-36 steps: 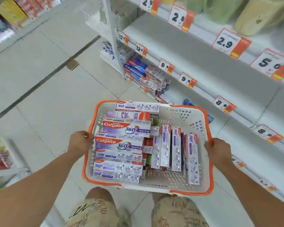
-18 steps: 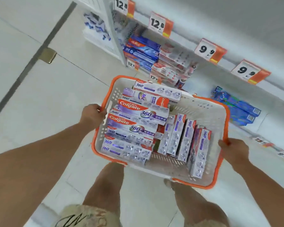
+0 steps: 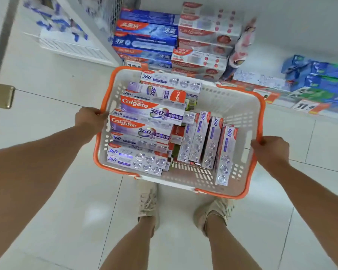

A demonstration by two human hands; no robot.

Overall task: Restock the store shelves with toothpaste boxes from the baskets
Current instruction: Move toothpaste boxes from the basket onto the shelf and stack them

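- The toothpaste boxes (image 3: 144, 129) fill a white basket with an orange rim (image 3: 259, 117); I hold it in front of me above the tiled floor (image 3: 47, 78), over my two shoes (image 3: 147, 203).
- On the basket's left side, purple-and-white Colgate 360 boxes lie flat in a stack. On the right, four more boxes (image 3: 205, 141) stand on edge, leaning side by side. Bare basket floor shows between them and the near wall.
- My left hand (image 3: 90, 118) grips the left rim, fingers curled over the orange edge. My right hand (image 3: 269, 151) grips the right rim the same way, fingertips wrapped over the top.
- Just beyond the basket's far edge is the bottom shelf (image 3: 300, 112): a stack of blue boxes (image 3: 146, 39), a stack of red-and-white boxes (image 3: 205, 45) beside it, and blue-green packs (image 3: 320, 78) farther right, with a gap between.
- I judge this to be the carrying step; no box has left the basket yet.
- Next I would need to set the basket down near the shelf so that a hand is free to lift out a box.
- Compared with half a second ago, the bottom shelf looms closer and my view tips further down, so that my shoes now show. My grip on both rims is unchanged.
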